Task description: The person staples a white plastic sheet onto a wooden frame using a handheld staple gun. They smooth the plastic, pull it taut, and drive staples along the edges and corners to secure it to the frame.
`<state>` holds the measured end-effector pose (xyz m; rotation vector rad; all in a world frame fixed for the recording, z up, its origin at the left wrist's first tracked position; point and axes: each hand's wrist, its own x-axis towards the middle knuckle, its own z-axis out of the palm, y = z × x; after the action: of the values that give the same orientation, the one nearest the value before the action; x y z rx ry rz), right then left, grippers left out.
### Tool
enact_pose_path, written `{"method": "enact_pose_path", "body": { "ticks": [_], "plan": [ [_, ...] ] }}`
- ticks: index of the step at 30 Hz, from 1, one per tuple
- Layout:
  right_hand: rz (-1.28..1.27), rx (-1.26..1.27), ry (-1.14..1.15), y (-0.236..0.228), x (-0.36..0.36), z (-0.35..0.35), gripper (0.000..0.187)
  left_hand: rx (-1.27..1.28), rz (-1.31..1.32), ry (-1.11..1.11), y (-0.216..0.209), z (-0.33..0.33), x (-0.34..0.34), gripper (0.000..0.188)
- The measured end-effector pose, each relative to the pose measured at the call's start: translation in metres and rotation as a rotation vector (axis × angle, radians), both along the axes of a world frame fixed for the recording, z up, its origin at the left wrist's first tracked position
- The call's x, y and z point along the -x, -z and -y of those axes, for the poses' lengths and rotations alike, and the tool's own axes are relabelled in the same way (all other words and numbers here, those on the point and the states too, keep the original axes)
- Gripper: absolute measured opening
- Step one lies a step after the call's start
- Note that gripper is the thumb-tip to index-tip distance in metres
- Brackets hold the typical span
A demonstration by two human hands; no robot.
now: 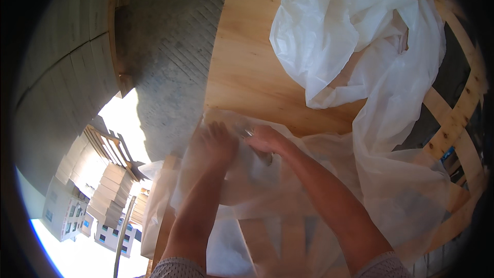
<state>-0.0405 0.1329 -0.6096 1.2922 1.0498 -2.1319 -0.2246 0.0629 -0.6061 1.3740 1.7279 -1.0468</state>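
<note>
A translucent white plastic sheet [303, 175] is draped over a wooden frame and the near edge of a plywood panel [247, 56]. My left hand [218, 141] lies on the sheet near the panel's left corner, fingers stretched out and slightly blurred. Just right of it, my right hand [265, 139] is closed around a silvery metal hand tool [247, 129], which looks like a staple gun. The tool's front end points toward the left hand and rests at or close to the sheet. Its lower part is mostly hidden by my hand and blur.
Bunched plastic [329, 31] lies on the panel's far right, trailing toward me. Crossed wooden slats [453, 118] stand at the right. On the left are a grey concrete floor [175, 46], stacked pale boards [67, 72] and a wooden pallet [110, 149] in sunlight.
</note>
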Motion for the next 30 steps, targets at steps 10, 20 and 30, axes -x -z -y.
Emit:
{"method": "enact_pose_path", "body": {
  "ticks": [10, 20, 30],
  "plan": [
    [-0.085, -0.030, -0.188, 0.055, 0.065, -0.035, 0.046, -0.064, 0.001, -0.125, 0.001, -0.015, 0.000, 0.064],
    [0.123, -0.032, 0.078, 0.083, 0.104, 0.014, 0.055, -0.034, 0.007, -0.210, -0.022, -0.049, -0.012, 0.064],
    [0.471, -0.106, 0.620, 0.036, -0.130, 0.057, 0.048, -0.206, -0.053, -0.138, 0.001, -0.019, 0.002, 0.046]
  ]
}}
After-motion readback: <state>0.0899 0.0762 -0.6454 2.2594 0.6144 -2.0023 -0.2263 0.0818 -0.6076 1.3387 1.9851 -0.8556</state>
